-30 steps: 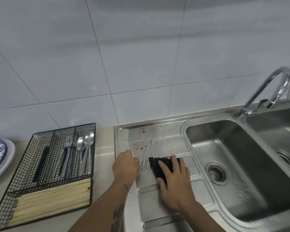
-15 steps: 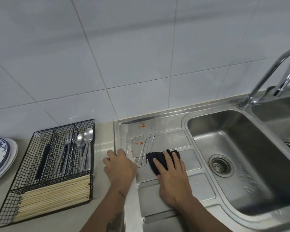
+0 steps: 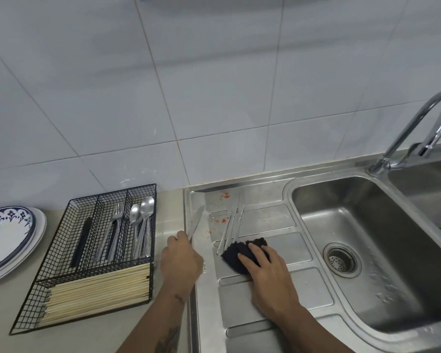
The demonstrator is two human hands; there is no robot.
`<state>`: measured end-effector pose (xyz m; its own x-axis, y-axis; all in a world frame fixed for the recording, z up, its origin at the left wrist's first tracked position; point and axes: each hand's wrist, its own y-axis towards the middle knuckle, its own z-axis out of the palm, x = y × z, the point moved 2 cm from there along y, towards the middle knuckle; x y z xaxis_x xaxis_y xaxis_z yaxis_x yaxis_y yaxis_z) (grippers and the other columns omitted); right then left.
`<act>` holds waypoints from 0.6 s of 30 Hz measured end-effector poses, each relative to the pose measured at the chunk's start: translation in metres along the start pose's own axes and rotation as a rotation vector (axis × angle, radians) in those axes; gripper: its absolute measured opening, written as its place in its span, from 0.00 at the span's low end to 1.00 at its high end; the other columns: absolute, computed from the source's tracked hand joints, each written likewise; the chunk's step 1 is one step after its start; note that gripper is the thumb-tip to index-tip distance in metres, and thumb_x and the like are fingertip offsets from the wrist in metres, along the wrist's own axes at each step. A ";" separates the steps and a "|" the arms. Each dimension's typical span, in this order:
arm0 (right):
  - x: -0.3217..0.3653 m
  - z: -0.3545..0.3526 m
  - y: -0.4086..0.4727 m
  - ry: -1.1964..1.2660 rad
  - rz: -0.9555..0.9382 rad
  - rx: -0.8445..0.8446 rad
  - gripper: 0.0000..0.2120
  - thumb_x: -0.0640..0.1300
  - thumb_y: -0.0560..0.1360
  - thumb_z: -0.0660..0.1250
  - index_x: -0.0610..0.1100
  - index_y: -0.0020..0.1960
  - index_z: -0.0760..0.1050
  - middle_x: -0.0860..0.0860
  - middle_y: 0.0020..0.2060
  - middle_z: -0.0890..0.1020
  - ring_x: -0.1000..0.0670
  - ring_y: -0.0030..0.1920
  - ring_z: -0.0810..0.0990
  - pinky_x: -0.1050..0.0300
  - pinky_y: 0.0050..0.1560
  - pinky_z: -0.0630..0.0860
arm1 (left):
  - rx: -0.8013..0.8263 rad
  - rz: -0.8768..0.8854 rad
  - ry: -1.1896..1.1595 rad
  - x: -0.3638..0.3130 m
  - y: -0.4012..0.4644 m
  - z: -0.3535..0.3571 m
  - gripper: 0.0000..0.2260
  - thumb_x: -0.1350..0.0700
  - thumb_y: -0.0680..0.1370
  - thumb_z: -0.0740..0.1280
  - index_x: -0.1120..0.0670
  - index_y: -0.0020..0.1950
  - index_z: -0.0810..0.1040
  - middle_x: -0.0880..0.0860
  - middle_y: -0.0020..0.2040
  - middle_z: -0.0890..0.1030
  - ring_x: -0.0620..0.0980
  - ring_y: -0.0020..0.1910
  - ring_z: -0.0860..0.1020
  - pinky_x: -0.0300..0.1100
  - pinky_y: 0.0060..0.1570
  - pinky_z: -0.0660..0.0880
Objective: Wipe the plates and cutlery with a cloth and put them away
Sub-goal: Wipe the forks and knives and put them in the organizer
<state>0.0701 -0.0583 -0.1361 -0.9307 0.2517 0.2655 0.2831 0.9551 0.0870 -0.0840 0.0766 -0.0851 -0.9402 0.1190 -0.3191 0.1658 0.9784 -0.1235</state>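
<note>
Put away: forks and spoons lie in the wire basket; plates are stacked left.
Left hand: fingers curled round a knife.
Right hand: flat on the black cloth.
Left: two pieces of cutlery on the stained drainboard, unwiped.

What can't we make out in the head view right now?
- Knife handle: hidden inside the left hand.
- Cloth: near part covered by the right hand.
- Plates: cut off by the left edge; count unclear.
- Second basin: cut off by the right edge.
- Dark item in the basket: mesh obscures what it is.
</note>
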 end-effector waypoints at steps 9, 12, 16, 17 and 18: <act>0.030 -0.061 -0.003 0.185 -0.084 -0.201 0.34 0.32 0.61 0.73 0.49 0.66 0.75 0.49 0.65 0.76 0.46 0.59 0.74 0.51 0.62 0.74 | 0.027 0.153 -0.112 0.013 -0.041 -0.033 0.06 0.51 0.76 0.65 0.49 0.49 0.80 0.47 0.43 0.79 0.48 0.42 0.79 0.45 0.44 0.79; 0.056 -0.083 -0.006 0.162 -0.187 -0.270 0.32 0.33 0.62 0.72 0.48 0.66 0.75 0.48 0.65 0.76 0.45 0.60 0.73 0.51 0.62 0.73 | 0.075 0.231 -0.227 0.006 -0.066 -0.043 0.02 0.49 0.76 0.69 0.46 0.46 0.81 0.43 0.38 0.79 0.40 0.35 0.78 0.34 0.34 0.73; 0.044 -0.089 -0.023 0.068 -0.114 -0.231 0.37 0.34 0.55 0.76 0.50 0.63 0.77 0.49 0.62 0.78 0.45 0.57 0.76 0.48 0.55 0.78 | 0.077 0.325 -0.271 -0.006 -0.087 -0.059 0.04 0.48 0.77 0.69 0.46 0.46 0.82 0.44 0.41 0.81 0.40 0.38 0.78 0.35 0.36 0.74; 0.039 -0.093 -0.028 0.082 -0.060 -0.225 0.38 0.34 0.54 0.77 0.50 0.63 0.77 0.49 0.61 0.79 0.45 0.57 0.77 0.48 0.54 0.79 | 0.081 0.334 -0.265 -0.007 -0.092 -0.062 0.05 0.48 0.77 0.69 0.46 0.46 0.82 0.45 0.41 0.82 0.41 0.39 0.79 0.38 0.41 0.76; 0.038 -0.098 -0.031 0.087 -0.031 -0.231 0.37 0.34 0.54 0.76 0.50 0.63 0.78 0.49 0.61 0.79 0.44 0.57 0.77 0.49 0.54 0.78 | 0.076 0.347 -0.269 -0.008 -0.097 -0.063 0.05 0.48 0.77 0.69 0.47 0.46 0.83 0.45 0.41 0.82 0.42 0.40 0.79 0.41 0.44 0.78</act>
<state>0.0491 -0.0937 -0.0348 -0.9191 0.1983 0.3404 0.3092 0.8986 0.3112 -0.1119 -0.0084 -0.0111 -0.7160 0.3801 -0.5855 0.4888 0.8718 -0.0318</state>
